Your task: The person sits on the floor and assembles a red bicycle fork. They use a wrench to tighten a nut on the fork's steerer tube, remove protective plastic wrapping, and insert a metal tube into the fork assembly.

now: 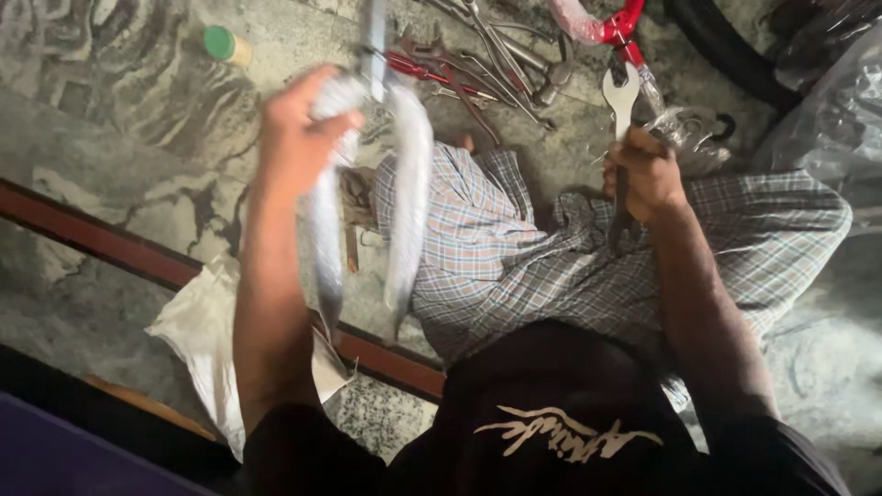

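The left hand [299, 129] is closed around the crown of a two-legged bicycle fork wrapped in clear plastic film [404, 202], holding it up in the air so the two wrapped blades hang down toward six o'clock, one just below the wrist and the other to its three o'clock side, over the lap. The fork's bare metal steerer tube [374, 46] sticks up from the fist toward twelve o'clock and is blurred. The right hand [648, 174] is clenched on the shaft of a silver open-ended steel spanner [622, 96], whose forked head points to twelve o'clock above the knuckles while the dark lower end of the shaft reaches down past the palm. Both hands are well apart, with the person's knees in checked grey-blue cloth [514, 257] between and beneath them. At twelve o'clock from the hands a heap of loose metal hand tools, spanners and red-handled pliers [478, 64], lies on the mottled stone floor [110, 165]. At one o'clock sits a red metal frame part in plastic wrap [616, 28]. At eleven o'clock, far off, stands a small green-capped container [225, 44]. At seven o'clock a crumpled white cloth bag [197, 331] lies across a dark red floor strip [92, 234].
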